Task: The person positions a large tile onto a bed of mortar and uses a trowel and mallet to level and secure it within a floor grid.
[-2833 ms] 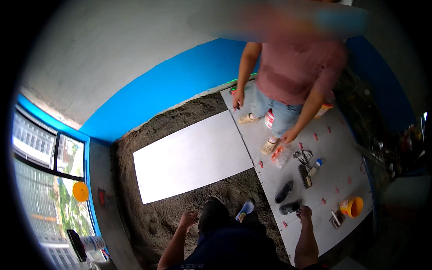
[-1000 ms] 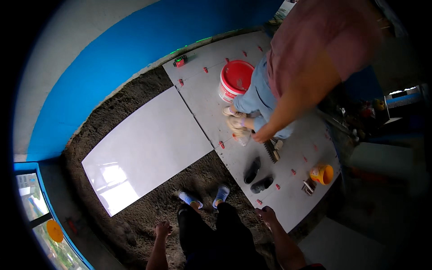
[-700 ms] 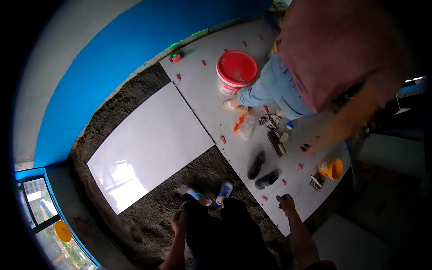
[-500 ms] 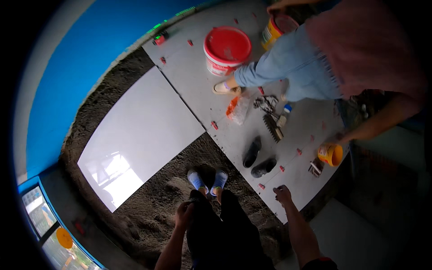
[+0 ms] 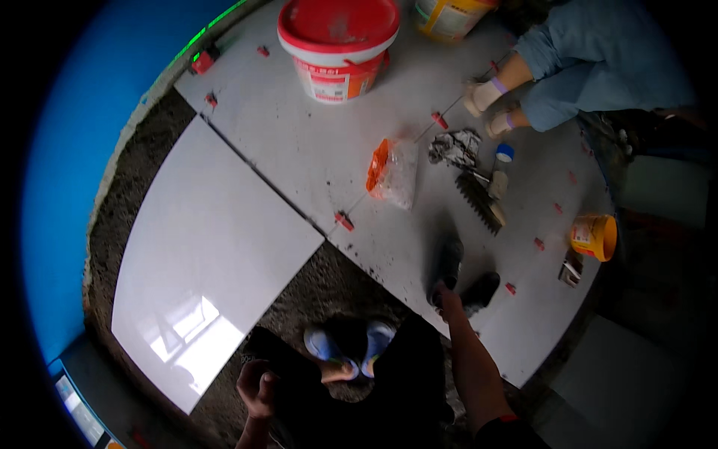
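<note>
My right hand [image 5: 443,298] reaches down to a pair of dark shoes on the pale tile floor. Its fingers are closed at the heel end of the left-hand shoe [image 5: 449,258], which looks smeared by motion. The other shoe [image 5: 480,290] lies just right of it. My left hand [image 5: 258,388] hangs beside my left knee, fingers curled, with nothing visible in them. Between my legs show my feet in blue shoes [image 5: 321,344], on rough dark mortar.
A glossy white tile [image 5: 202,239] lies at left, beside a blue wall. Around the tiles stand a red-lidded bucket [image 5: 336,60], a plastic bag [image 5: 394,172], a notched trowel [image 5: 479,202], a bottle [image 5: 502,161], a yellow pail [image 5: 593,236] and red clips. A person in jeans [image 5: 598,67] crouches far right.
I have bent lower, and my right hand has moved up and left onto a shoe. My left hand has drawn back. The other person's hand has left the yellow pail, and their feet have shifted right.
</note>
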A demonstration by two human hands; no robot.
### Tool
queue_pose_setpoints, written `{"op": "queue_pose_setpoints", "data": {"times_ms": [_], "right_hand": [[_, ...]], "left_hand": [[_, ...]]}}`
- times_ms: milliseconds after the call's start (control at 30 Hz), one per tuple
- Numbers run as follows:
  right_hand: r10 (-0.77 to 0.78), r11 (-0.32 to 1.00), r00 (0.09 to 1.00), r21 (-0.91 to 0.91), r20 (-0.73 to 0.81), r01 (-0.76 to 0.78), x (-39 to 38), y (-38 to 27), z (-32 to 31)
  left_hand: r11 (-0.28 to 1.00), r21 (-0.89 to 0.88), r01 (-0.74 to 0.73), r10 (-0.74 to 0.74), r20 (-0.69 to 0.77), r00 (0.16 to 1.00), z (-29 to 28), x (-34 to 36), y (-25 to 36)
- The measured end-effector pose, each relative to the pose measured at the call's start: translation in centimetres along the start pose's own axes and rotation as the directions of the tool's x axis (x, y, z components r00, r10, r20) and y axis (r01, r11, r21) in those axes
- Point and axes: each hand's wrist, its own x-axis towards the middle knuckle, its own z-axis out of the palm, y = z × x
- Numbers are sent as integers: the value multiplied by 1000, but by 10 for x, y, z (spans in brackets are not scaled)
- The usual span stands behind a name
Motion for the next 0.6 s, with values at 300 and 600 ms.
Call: {"op": "queue_pose_setpoints", "data": {"times_ms": [300, 600], "right_hand": [[-90, 974, 992, 201, -86, 105, 108, -21, 64], [-458, 720, 857, -468, 234, 513, 47, -70, 44]], "left_hand": [[923, -215, -319, 265, -246, 932, 5, 95, -63], [855, -239, -460, 399, -265, 878, -54, 144, 15]]}}
